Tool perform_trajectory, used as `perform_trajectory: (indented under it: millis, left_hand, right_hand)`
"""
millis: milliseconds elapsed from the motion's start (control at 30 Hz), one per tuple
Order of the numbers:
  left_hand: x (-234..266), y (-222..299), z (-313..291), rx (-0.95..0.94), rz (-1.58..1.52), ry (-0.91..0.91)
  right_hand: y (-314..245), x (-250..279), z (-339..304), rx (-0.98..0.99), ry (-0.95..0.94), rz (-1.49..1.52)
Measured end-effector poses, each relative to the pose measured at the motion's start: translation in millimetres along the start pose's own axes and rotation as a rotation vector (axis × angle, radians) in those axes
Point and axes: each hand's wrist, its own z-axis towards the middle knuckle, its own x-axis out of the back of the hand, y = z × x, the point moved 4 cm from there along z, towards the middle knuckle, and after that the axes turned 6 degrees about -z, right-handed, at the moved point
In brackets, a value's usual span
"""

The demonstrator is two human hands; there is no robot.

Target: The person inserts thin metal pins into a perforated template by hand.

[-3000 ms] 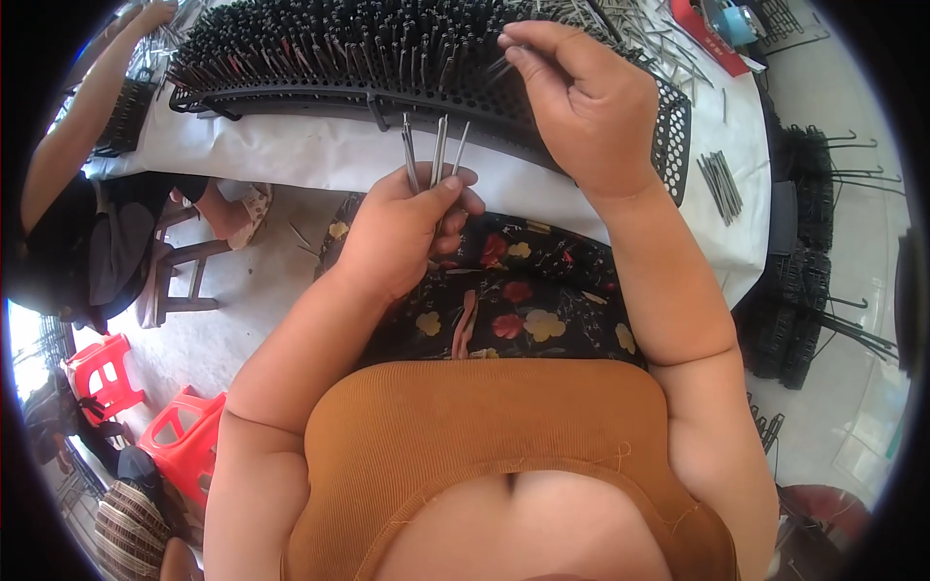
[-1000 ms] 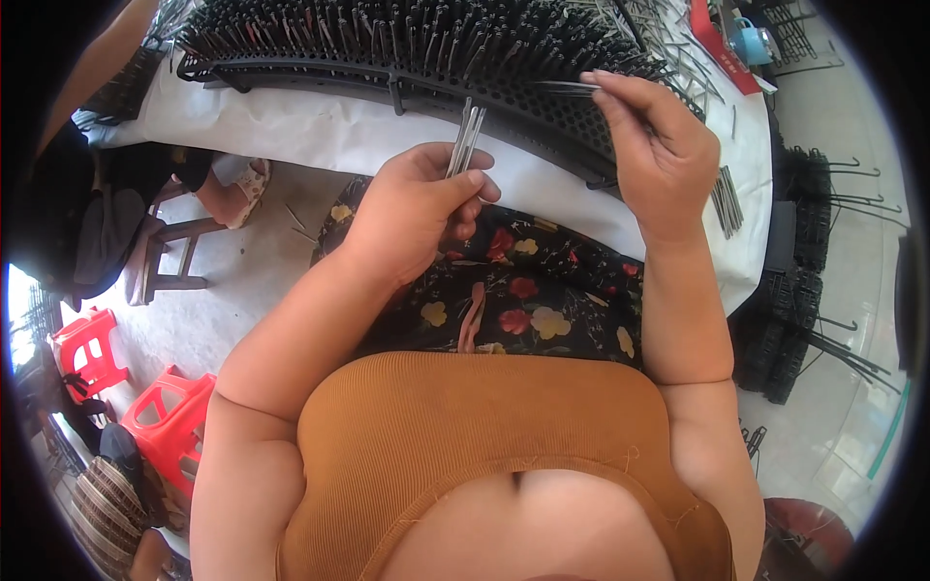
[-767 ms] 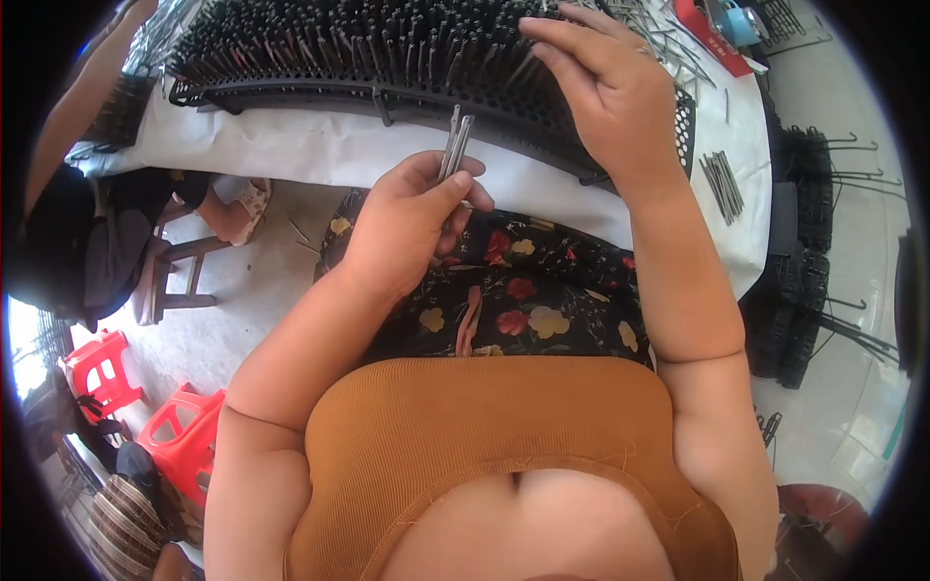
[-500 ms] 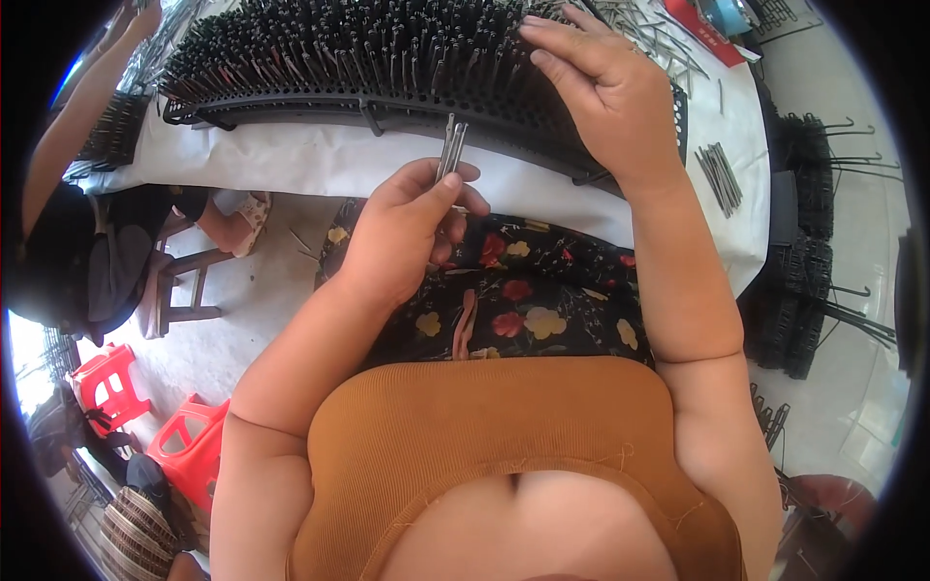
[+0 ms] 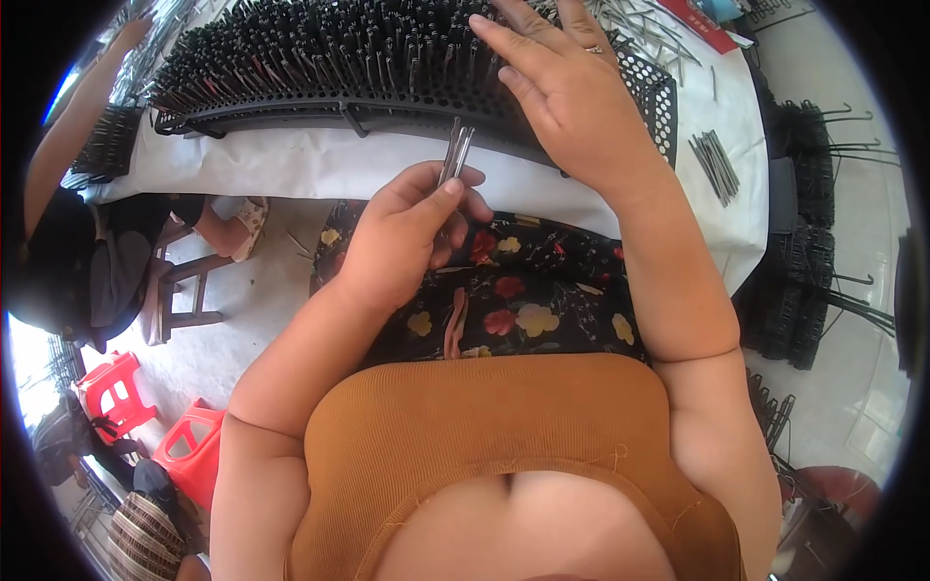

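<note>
My left hand (image 5: 392, 232) is closed around a few thin silvery metal strips (image 5: 457, 150), which stick up between thumb and fingers just off the table's near edge. Above the right part of a long black perforated rack (image 5: 659, 108) is my right hand (image 5: 586, 116), its fingers stretched and spread apart. Nothing shows between those fingers, though they cover part of the rack. Dense rows of upright dark metal strips (image 5: 320, 53) fill the rack's left and middle, and its holes show bare at the right end.
A small bundle of metal strips (image 5: 715, 167) lies on the white-covered table (image 5: 320, 160) at right, with loose strips (image 5: 668, 39) scattered behind. Dark hooked racks (image 5: 804, 232) stand beyond the right edge. Another person's arm (image 5: 87, 107) is at far left, near a wooden stool (image 5: 184, 300).
My right hand has moved left over the rack and its fingers have spread wider, while the view has shifted slightly. My left hand keeps its hold on the strips.
</note>
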Motion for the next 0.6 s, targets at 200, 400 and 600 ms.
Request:
perform_trajectory:
  millis: [200,400,600]
  left_hand:
    - [-0.6,3.7,-6.6,-0.070,-0.004,-0.013]
    - [-10.2,4.0,-11.9,0.018,0.023,-0.232]
    - [1.5,-5.1,-0.3,0.067,0.172,-0.013]
  right_hand:
    - [-8.8,17.6,-18.2,-0.706,-0.044,0.481]
    - [-30.6,18.0,-40.9,-1.141,-0.179,1.278]
    - [25.4,44.1,-52.1,-0.856,0.224,0.683]
